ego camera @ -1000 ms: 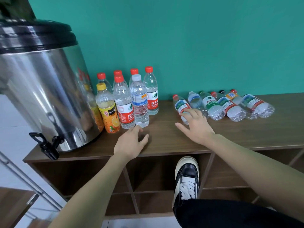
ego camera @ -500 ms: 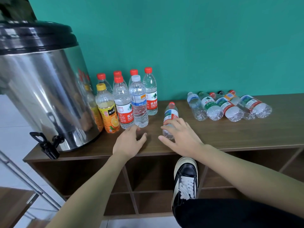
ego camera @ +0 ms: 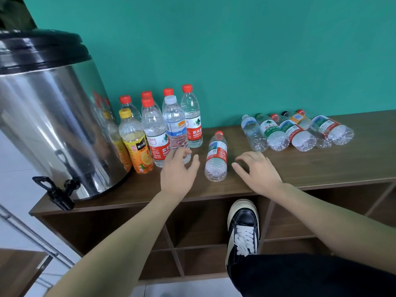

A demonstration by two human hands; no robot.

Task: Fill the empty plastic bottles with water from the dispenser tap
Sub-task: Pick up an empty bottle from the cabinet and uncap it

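- We see an empty red-capped bottle (ego camera: 216, 157) lying on its side on the wooden shelf top (ego camera: 300, 168), cap toward the wall and base toward the front edge, midway between the two hands and touched by neither.
- Our left hand (ego camera: 179, 171) hovers just left of that bottle, fingers loosely spread and relaxed, holding nothing; its fingertips overlap the foot of the blue-labelled bottle (ego camera: 175, 125) in this view, and we cannot tell whether they touch it.
- Our right hand (ego camera: 256, 170) sits just right of the lying bottle, fingers spread and slightly bent, gripping nothing.
- A row of empty bottles (ego camera: 297, 131) lies on its side near the wall to the right, well apart from the hands.
- A cluster of upright capped bottles stands beside the steel dispenser (ego camera: 53, 125), among them a yellow-capped juice bottle (ego camera: 136, 142).
- The dispenser's black tap (ego camera: 56, 190) projects past the front edge of the shelf at the left.
- A black-and-white shoe (ego camera: 243, 230) rests against the open compartments below.
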